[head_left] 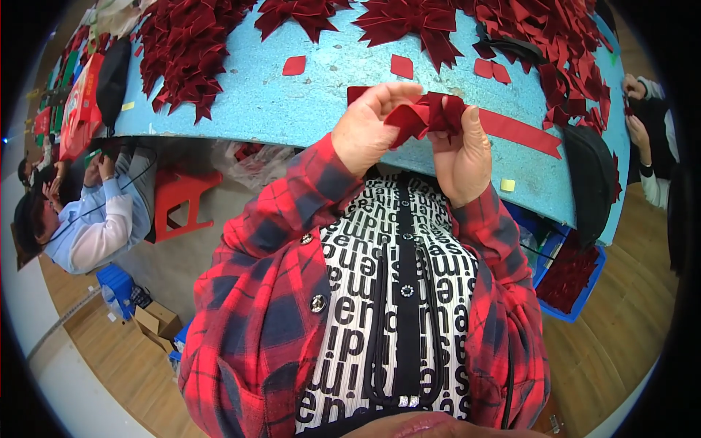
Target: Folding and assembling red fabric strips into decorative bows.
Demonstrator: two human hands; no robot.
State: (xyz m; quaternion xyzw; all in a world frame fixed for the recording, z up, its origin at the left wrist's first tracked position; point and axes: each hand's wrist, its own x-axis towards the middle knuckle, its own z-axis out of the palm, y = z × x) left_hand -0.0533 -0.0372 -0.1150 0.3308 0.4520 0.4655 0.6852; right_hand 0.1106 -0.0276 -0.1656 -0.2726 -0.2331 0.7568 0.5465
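Observation:
Above the near edge of the light-blue table [248,109], a folded dark red velvet ribbon bow [425,119] is held between both my hands. My left hand [364,130] pinches its left side, fingers bent over the top. My right hand [464,162] grips the other side, thumb up and fingers partly hidden behind the folds. A flat red ribbon strip [520,133] with a notched end lies on the table to the right of my right hand. Beyond my hands lie small red fabric pieces [401,66].
Piles of finished-looking dark red bows [182,55] cover the far left and middle. Loose red ribbon pieces [558,44] heap at the right, near a black bag [588,179]. A blue crate [572,281] stands below right, a red stool [182,201] left. People work on both sides.

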